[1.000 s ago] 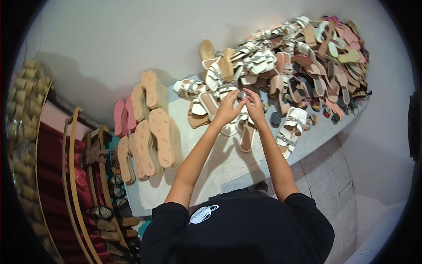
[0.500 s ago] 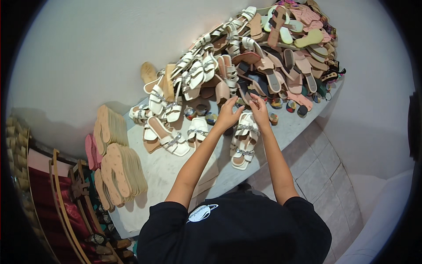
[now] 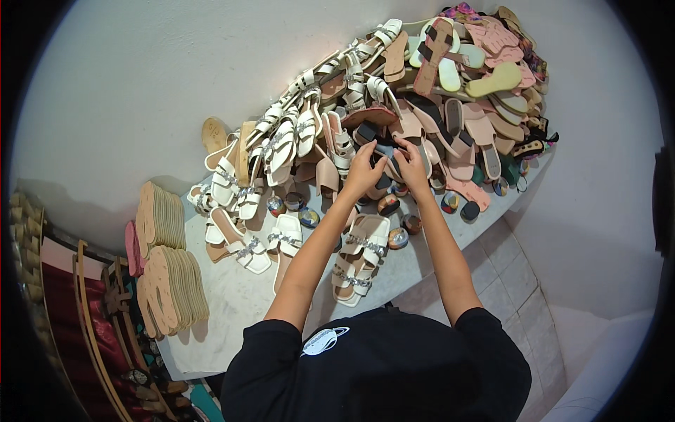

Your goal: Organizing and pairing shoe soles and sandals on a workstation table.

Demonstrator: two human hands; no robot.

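Note:
My left hand (image 3: pixel 363 173) and my right hand (image 3: pixel 411 169) are close together at the near edge of a large pile of sandals. The fingers of both curl inward around a dark patch; what they grip there is too small and partly hidden to name. Just beyond them, a block heel in black (image 3: pixel 366 131) sticks up from the pile. Nearer my body, a pair of white sandals (image 3: pixel 362 245) with silvery chain straps lies on the table. Multicoloured round heels (image 3: pixel 398 238) rest beside the pair, and one dark patterned heel (image 3: pixel 388 205) sits between my forearms.
White strappy sandals (image 3: pixel 281 137) heap up along the wall at left, with beige ones (image 3: pixel 489 133) to the right. Stacked beige insoles (image 3: pixel 188 285) stand on the table's (image 3: pixel 225 323) left end. A wooden rack (image 3: pixel 88 302) is at far left; tiled floor (image 3: pixel 499 281) shows at right.
The view has shifted, so the table and sandals sit lower and farther left. My hands, still close together, have moved deeper over the pile, away from the white pair.

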